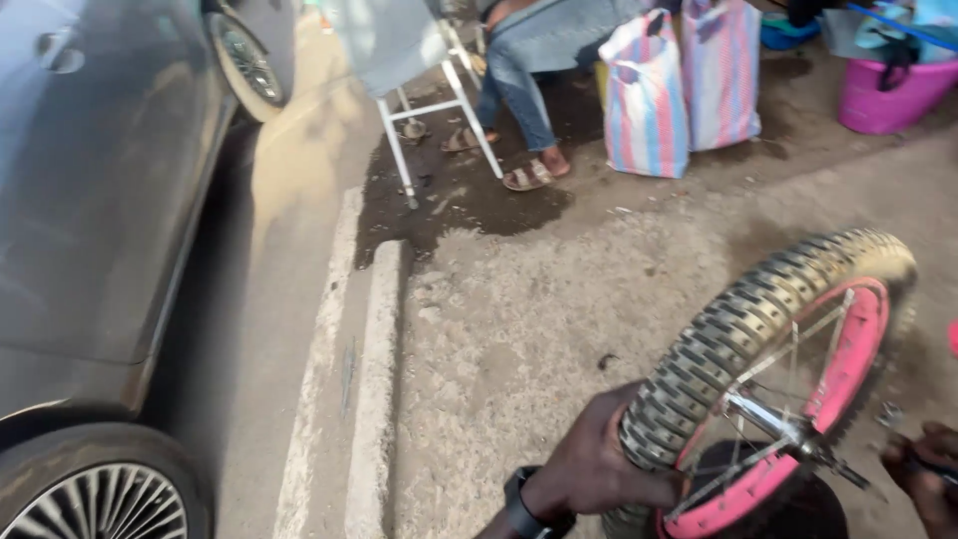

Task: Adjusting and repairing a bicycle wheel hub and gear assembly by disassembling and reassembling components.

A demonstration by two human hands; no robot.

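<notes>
We note the left hand (pixel 599 459) at the bottom of the head view, fingers wrapped around the knobby tyre of a small bicycle wheel (pixel 768 379). The grip is closed on the lower left stretch of the tread, with the thumb side lying across the tyre's outer face. A dark wristwatch (pixel 524 504) sits on that wrist.

The wheel rises up and to the right from the grip, tilted, so most of it stands above and beyond the holding hand. Its rim (pixel 853 354) is pink, with thin metal spokes running to a hub and axle (pixel 788 434) near the middle (the tread looks dusty and worn).

The right hand (pixel 928 479) shows only partly at the right edge, near the axle end; it seems closed on something thin and dark, but we cannot tell what, nor how firmly.

Around us: rough concrete ground (pixel 539 309), a grey car (pixel 100 200) along the left, a white metal frame (pixel 439 120), two striped bags (pixel 679 85), and a pink tub (pixel 888 95). A seated person's legs (pixel 519 100), in jeans and sandals, are at the top, well apart from the wheel.
</notes>
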